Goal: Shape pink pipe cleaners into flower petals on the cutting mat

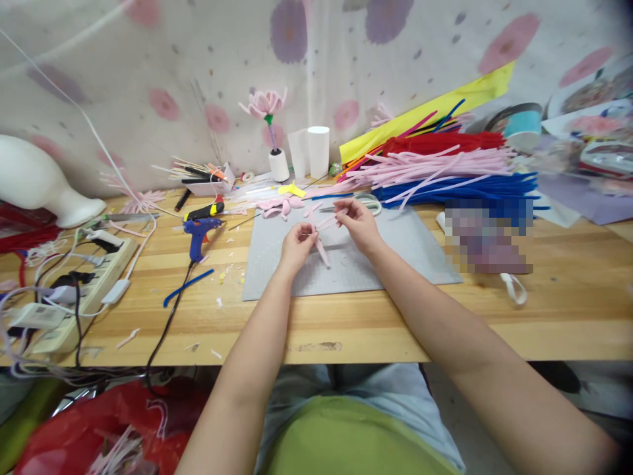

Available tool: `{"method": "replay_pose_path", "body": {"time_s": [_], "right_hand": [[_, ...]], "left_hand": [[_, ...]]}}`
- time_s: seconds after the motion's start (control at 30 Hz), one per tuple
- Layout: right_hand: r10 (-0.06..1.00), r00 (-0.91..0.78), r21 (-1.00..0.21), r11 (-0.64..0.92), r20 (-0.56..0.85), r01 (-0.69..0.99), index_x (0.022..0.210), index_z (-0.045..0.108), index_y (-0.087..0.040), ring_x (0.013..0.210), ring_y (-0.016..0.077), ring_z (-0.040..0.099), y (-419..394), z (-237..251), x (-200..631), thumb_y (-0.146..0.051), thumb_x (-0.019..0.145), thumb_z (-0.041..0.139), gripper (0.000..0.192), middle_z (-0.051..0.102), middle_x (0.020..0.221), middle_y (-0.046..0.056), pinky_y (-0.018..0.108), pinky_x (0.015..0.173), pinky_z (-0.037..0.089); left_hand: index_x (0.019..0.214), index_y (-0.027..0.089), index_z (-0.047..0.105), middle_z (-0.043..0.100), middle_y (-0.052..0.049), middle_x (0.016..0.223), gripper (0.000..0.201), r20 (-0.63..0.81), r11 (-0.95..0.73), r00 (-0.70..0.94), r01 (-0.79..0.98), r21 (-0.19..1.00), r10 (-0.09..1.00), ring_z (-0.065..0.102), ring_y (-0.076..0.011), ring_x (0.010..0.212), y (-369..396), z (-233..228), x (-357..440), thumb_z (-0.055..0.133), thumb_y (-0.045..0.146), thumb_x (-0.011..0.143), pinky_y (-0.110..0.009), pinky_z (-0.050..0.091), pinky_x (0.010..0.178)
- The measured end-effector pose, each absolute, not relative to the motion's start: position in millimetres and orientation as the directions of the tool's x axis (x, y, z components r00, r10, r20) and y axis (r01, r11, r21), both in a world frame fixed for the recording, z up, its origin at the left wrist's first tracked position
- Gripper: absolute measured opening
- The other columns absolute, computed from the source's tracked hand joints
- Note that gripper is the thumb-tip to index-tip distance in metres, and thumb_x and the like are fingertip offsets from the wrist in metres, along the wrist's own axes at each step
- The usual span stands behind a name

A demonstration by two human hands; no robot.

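Above the grey cutting mat (pixel 267 270), my left hand (pixel 298 248) pinches pale pink pipe cleaner (pixel 323 253), one end of which points down toward me. My right hand (pixel 358 224), fingers closed, grips another stretch of pale pink pipe cleaner that runs across to the left hand. Whether this is one piece or two, I cannot tell. Pink petal-shaped pieces (pixel 281 207) lie at the mat's back edge, beyond my left hand. Just behind my right hand are the light green handles of scissors (pixel 374 204), partly covered.
Left of the mat lie a blue glue gun (pixel 198 237), a blue pipe cleaner (pixel 188 287) and a cabled power strip (pixel 84 297). Bundles of pink pipe cleaners (pixel 430 168) and blue ones (pixel 475 188) lie back right. A pink flower (pixel 266 105) stands in a white pot (pixel 278 165).
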State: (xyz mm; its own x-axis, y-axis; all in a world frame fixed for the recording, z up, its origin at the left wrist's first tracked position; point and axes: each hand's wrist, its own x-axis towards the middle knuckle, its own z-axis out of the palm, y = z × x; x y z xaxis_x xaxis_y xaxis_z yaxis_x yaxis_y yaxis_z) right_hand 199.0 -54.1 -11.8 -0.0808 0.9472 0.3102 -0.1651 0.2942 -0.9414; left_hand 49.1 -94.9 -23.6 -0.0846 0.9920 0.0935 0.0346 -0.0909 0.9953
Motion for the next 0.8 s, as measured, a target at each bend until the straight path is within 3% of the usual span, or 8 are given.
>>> {"method": "replay_pose_path", "body": {"time_s": [0.17,0.37,0.5,0.7,0.8], "right_hand": [[0.955,-0.061,-0.948,0.277,0.289,-0.155,0.089,0.055,-0.022,0.069,0.0110,0.048,-54.3,-12.7,197.6,-0.031,0.062,0.062,0.029,0.054,0.082,0.001,0.026,0.064,0.045],[0.977,-0.164,-0.956,0.084,0.134,-0.279,0.084,0.055,-0.021,0.067,0.0100,0.051,-52.8,-18.3,197.9,-0.033,0.057,0.067,0.032,0.057,0.076,-0.001,0.024,0.061,0.043],[0.983,-0.138,-0.960,0.082,0.122,-0.268,0.082,0.055,-0.021,0.068,0.0104,0.052,-51.0,-17.8,201.7,-0.035,0.056,0.067,0.031,0.057,0.076,0.000,0.025,0.062,0.042],[0.938,-0.267,-0.968,0.180,0.223,-0.177,0.080,0.055,-0.020,0.066,0.0116,0.051,-55.8,-16.9,196.1,-0.029,0.057,0.066,0.028,0.057,0.072,-0.001,0.026,0.059,0.041],[0.912,-0.311,-0.962,0.238,0.268,-0.132,0.079,0.054,-0.020,0.071,0.0133,0.054,-56.8,-18.5,193.0,-0.024,0.056,0.064,0.025,0.058,0.076,0.000,0.028,0.066,0.043]], "left_hand": [[0.083,0.016,0.060,0.062,-0.001,0.078,0.015,0.146,-0.125,-0.116,0.170,0.977,0.982,0.053,-0.0069,0.056,-96.9,-22.6,49.6,0.060,0.024,0.070,-0.021,0.045,0.058],[0.092,0.020,0.056,0.056,0.002,0.077,0.026,0.176,-0.151,-0.122,0.189,0.970,0.977,0.049,-0.0062,0.055,-100.1,-21.1,50.8,0.062,0.024,0.067,-0.016,0.040,0.046],[0.090,0.021,0.057,0.056,0.001,0.078,0.023,0.168,-0.138,-0.127,0.218,0.966,0.978,0.048,-0.0062,0.057,-99.3,-22.6,50.5,0.062,0.025,0.068,-0.015,0.037,0.045],[0.092,0.021,0.060,0.062,0.000,0.081,0.024,0.218,-0.181,-0.081,0.324,0.928,0.972,0.050,-0.0086,0.062,-99.1,-25.0,49.1,0.062,0.024,0.068,-0.021,0.042,0.061],[0.088,0.020,0.065,0.065,-0.002,0.084,0.022,0.247,-0.206,-0.051,0.402,0.892,0.968,0.052,-0.0105,0.067,-101.7,-22.7,49.2,0.065,0.025,0.066,-0.023,0.042,0.070]]}}
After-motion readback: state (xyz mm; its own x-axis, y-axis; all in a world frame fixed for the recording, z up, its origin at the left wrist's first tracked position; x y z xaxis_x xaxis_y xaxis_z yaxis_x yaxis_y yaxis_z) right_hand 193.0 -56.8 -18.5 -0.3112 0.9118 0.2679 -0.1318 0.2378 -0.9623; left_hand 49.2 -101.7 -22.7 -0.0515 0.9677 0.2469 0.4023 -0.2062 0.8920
